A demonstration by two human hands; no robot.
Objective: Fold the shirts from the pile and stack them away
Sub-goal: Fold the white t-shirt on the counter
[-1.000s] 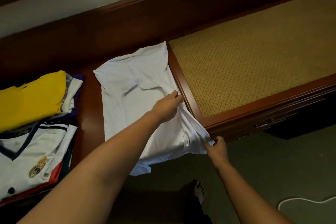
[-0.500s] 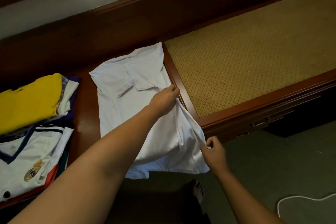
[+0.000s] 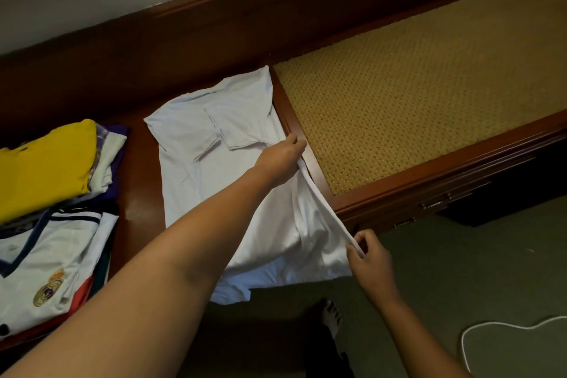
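Note:
A white shirt (image 3: pixel 211 144) lies spread on the dark wooden bench top (image 3: pixel 141 181), its lower part hanging over the front edge. My left hand (image 3: pixel 280 156) grips the shirt's right edge near the middle. My right hand (image 3: pixel 369 258) pinches the same edge at the lower right corner, off the bench front. The edge is stretched taut and lifted between the two hands. At the left lies a pile of shirts: a yellow one (image 3: pixel 46 169) on top at the back and a white jersey with a crest (image 3: pixel 52 258) in front.
A woven tan panel (image 3: pixel 414 101) framed in wood fills the bench to the right of the shirt. A dark wooden back rail (image 3: pixel 245 18) runs behind. Below are green carpet, my bare foot (image 3: pixel 331 316) and a white cord (image 3: pixel 497 331).
Both hands have lifted the shirt's right edge a little and drawn it leftward; the right hand has shifted slightly up along the hem. The pile has not moved.

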